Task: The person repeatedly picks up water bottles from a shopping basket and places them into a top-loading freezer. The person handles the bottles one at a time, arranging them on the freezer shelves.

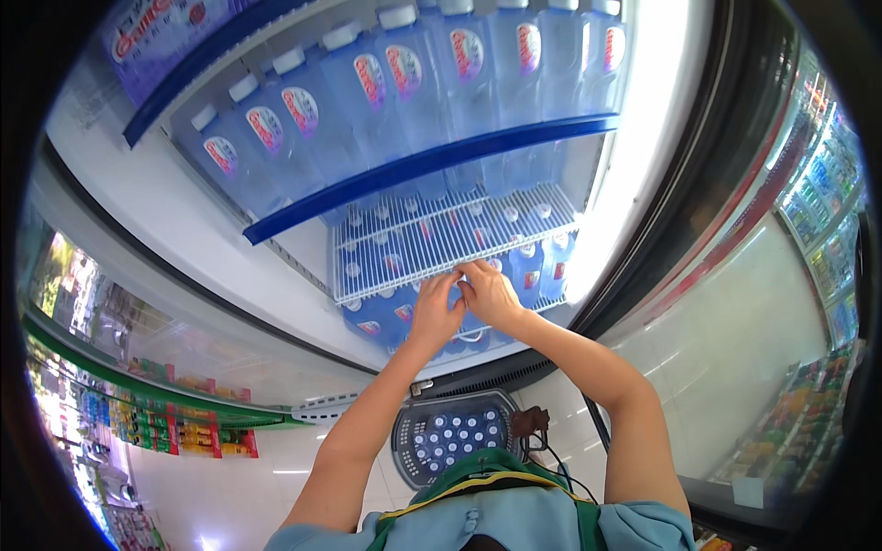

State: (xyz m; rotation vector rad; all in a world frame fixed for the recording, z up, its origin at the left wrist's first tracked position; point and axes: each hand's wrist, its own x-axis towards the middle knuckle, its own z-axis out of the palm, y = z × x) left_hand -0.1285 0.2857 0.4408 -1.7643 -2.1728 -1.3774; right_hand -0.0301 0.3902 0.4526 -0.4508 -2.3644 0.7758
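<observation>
Both hands meet at the front edge of a white wire shelf [413, 237] inside a drinks refrigerator. My left hand [437, 306] has its fingers bent, their tips against those of my right hand [493, 296]. Whether the fingers grip the shelf edge or some small thing is hidden. Below the wire shelf stand water bottles [527, 268] with pale caps and printed labels. Large water jugs [331, 138] with white caps line the shelf above, behind a blue shelf rail [427, 172].
A grey plastic basket [406, 448] of several white-capped bottles sits on the floor before me. A brown item [530, 421] hangs by its right rim. Glass doors stand at the left [207, 351] and right [730, 330]. A purple printed carton [162, 41] is at the upper left.
</observation>
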